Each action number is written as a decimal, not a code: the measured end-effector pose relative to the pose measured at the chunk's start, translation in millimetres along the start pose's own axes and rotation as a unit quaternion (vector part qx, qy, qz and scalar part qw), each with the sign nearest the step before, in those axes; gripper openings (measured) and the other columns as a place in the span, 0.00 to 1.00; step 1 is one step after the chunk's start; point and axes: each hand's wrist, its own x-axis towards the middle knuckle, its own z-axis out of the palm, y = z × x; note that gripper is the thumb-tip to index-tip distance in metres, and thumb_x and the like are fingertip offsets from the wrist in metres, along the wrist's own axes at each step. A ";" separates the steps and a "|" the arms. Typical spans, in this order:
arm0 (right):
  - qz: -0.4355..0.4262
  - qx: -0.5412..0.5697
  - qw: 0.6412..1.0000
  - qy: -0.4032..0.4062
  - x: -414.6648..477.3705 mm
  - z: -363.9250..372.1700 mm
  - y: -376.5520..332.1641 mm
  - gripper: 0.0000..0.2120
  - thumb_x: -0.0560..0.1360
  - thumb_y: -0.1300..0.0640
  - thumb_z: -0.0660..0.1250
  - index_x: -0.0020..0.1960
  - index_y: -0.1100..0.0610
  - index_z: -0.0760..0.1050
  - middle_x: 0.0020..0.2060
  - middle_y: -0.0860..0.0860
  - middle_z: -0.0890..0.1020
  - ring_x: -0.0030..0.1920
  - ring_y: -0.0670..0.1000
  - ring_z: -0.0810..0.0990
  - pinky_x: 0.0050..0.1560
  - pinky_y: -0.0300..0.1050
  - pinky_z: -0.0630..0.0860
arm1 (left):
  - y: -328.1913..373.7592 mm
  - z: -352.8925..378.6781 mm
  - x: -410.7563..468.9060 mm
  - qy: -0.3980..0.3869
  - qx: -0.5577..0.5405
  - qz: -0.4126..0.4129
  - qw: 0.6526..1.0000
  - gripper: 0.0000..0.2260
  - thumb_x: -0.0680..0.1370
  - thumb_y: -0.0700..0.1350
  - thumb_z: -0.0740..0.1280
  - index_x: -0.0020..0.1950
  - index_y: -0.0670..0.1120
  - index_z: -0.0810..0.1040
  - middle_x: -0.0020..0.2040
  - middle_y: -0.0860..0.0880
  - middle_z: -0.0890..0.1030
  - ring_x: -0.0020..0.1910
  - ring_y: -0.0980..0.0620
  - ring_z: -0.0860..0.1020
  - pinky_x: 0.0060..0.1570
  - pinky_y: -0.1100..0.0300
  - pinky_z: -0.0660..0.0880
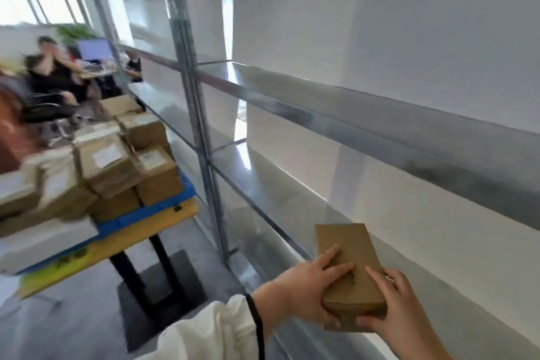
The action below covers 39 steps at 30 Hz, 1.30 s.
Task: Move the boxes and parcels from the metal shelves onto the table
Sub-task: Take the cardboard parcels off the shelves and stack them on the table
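Observation:
A small flat brown cardboard box (349,245) is held in front of the lower metal shelf (295,207) at the lower right. My left hand (304,286) grips its left side, fingers spread over the top. My right hand (394,310) grips its near right corner. Both hands are closed on the box. The metal shelves (380,131) show bare boards, running from the right back to the left. On the left stands the table (122,238), with a blue tray (146,213) and several stacked cardboard boxes (108,164) on it.
The table has a black pedestal leg and base plate (152,280) on the grey floor. A shelf upright (204,137) stands between table and me. Seated people (52,73) and a monitor are at the far left. White wall panels lie behind the shelves.

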 end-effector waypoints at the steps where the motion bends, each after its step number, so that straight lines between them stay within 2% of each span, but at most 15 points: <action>1: -0.025 0.001 1.000 -0.013 14.9 13.3 -22.0 0.49 0.57 0.57 0.82 0.72 0.51 0.62 0.68 0.53 0.64 0.66 0.52 0.69 0.64 0.43 0.67 | -23.5 -8.5 -15.8 0.007 0.000 -0.028 1.000 0.46 0.69 0.53 0.75 0.78 0.55 0.49 0.78 0.45 0.41 0.69 0.36 0.65 0.68 0.51 0.64; 7: -0.160 -0.003 0.984 -0.081 91.1 97.4 -158.7 0.46 0.63 0.52 0.79 0.74 0.47 0.57 0.68 0.48 0.58 0.67 0.48 0.66 0.64 0.34 0.62 | -152.7 -60.7 -110.4 0.032 0.018 -0.150 0.988 0.45 0.70 0.58 0.73 0.78 0.56 0.48 0.78 0.49 0.39 0.70 0.40 0.65 0.67 0.52 0.65; 12: -0.222 0.016 0.969 -0.112 146.4 151.9 -258.5 0.44 0.66 0.52 0.77 0.75 0.48 0.57 0.70 0.48 0.57 0.68 0.47 0.63 0.68 0.40 0.63 | -245.2 -98.2 -167.3 0.058 0.026 -0.220 0.973 0.44 0.71 0.60 0.71 0.77 0.60 0.46 0.78 0.53 0.37 0.71 0.44 0.64 0.67 0.53 0.64; 17: -0.273 0.023 0.954 -0.125 218.7 171.3 -330.6 0.43 0.67 0.53 0.76 0.75 0.51 0.57 0.69 0.48 0.58 0.66 0.47 0.64 0.65 0.36 0.62 | -327.8 -141.7 -173.7 0.083 0.024 -0.264 0.961 0.44 0.70 0.61 0.71 0.76 0.62 0.45 0.77 0.57 0.37 0.71 0.45 0.65 0.67 0.52 0.66; 21: -0.307 0.019 0.944 -0.115 298.7 179.8 -382.7 0.43 0.67 0.54 0.76 0.75 0.51 0.57 0.69 0.48 0.59 0.67 0.50 0.64 0.66 0.41 0.64 | -391.3 -188.3 -150.7 0.100 0.041 -0.299 0.948 0.43 0.71 0.60 0.70 0.76 0.62 0.45 0.78 0.56 0.38 0.70 0.45 0.66 0.66 0.54 0.66; 24: -0.332 0.013 0.936 -0.113 360.8 190.2 -416.8 0.43 0.67 0.53 0.76 0.75 0.51 0.57 0.69 0.48 0.59 0.67 0.50 0.64 0.67 0.45 0.65 | -435.4 -219.3 -128.3 0.097 0.048 -0.335 0.936 0.42 0.73 0.57 0.70 0.77 0.59 0.45 0.78 0.53 0.39 0.71 0.45 0.64 0.67 0.54 0.65; 30: -0.360 0.009 0.923 -0.134 455.6 225.5 -470.9 0.42 0.67 0.53 0.76 0.75 0.51 0.58 0.70 0.49 0.60 0.69 0.50 0.63 0.68 0.45 0.64 | -511.1 -253.7 -95.8 0.084 0.044 -0.406 0.909 0.40 0.75 0.50 0.69 0.78 0.56 0.45 0.79 0.51 0.41 0.72 0.45 0.63 0.69 0.52 0.64; 33: -0.368 0.013 0.918 -0.149 482.4 248.4 -484.1 0.42 0.68 0.53 0.76 0.75 0.52 0.57 0.70 0.49 0.60 0.69 0.50 0.63 0.68 0.44 0.64 | -540.5 -256.2 -89.2 0.070 0.052 -0.428 0.899 0.39 0.76 0.50 0.68 0.78 0.54 0.46 0.79 0.48 0.43 0.73 0.43 0.61 0.71 0.48 0.61; 36: -0.372 0.017 0.913 -0.168 499.0 268.3 -490.2 0.42 0.68 0.52 0.75 0.75 0.52 0.57 0.70 0.49 0.60 0.68 0.49 0.63 0.67 0.43 0.64 | -564.9 -251.6 -86.6 0.055 0.053 -0.447 0.891 0.39 0.75 0.50 0.69 0.78 0.54 0.47 0.79 0.47 0.45 0.71 0.43 0.64 0.70 0.48 0.63; 39: -0.379 0.010 0.909 -0.174 511.8 282.9 -494.8 0.42 0.67 0.52 0.76 0.75 0.53 0.58 0.70 0.50 0.61 0.68 0.49 0.64 0.66 0.41 0.65 | -583.2 -247.8 -85.5 0.037 0.052 -0.462 0.885 0.39 0.75 0.51 0.69 0.78 0.53 0.47 0.79 0.47 0.46 0.72 0.42 0.63 0.72 0.42 0.57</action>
